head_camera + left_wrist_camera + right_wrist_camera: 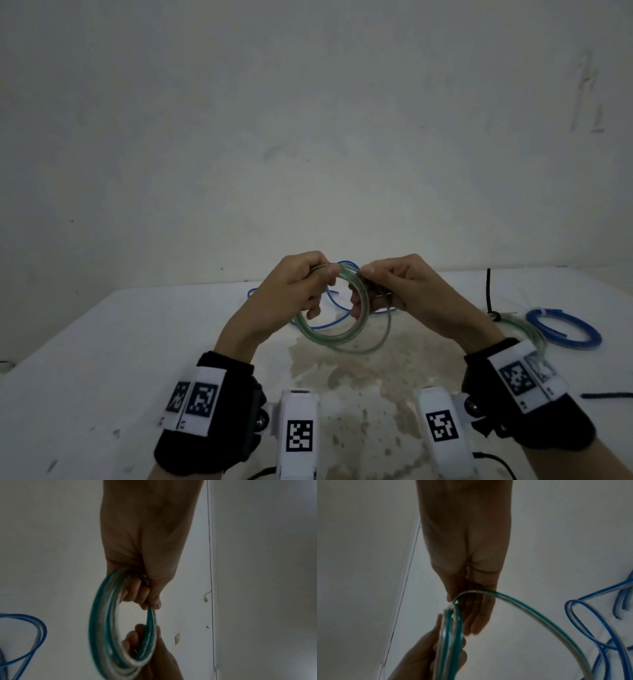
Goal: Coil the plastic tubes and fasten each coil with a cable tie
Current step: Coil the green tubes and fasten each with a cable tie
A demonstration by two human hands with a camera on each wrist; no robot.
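Green-tinted tube coil is gripped at its top by both the left hand and right hand, held above the white table. Coiling looks nearly finished; next calls for a black cable tie.

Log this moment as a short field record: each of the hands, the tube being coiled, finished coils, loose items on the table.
left hand: grips the top of the green tube coil, held above the table
right hand: pinches the same coil beside the left hand
green tube coil: several loops, no tie visible on it
blue coil: lies at right on the table, a white tie on it
clear coil: beside it, fastened with a black cable tie
loose blue tube: uncoiled, behind the hands
spare black tie: at the right edge
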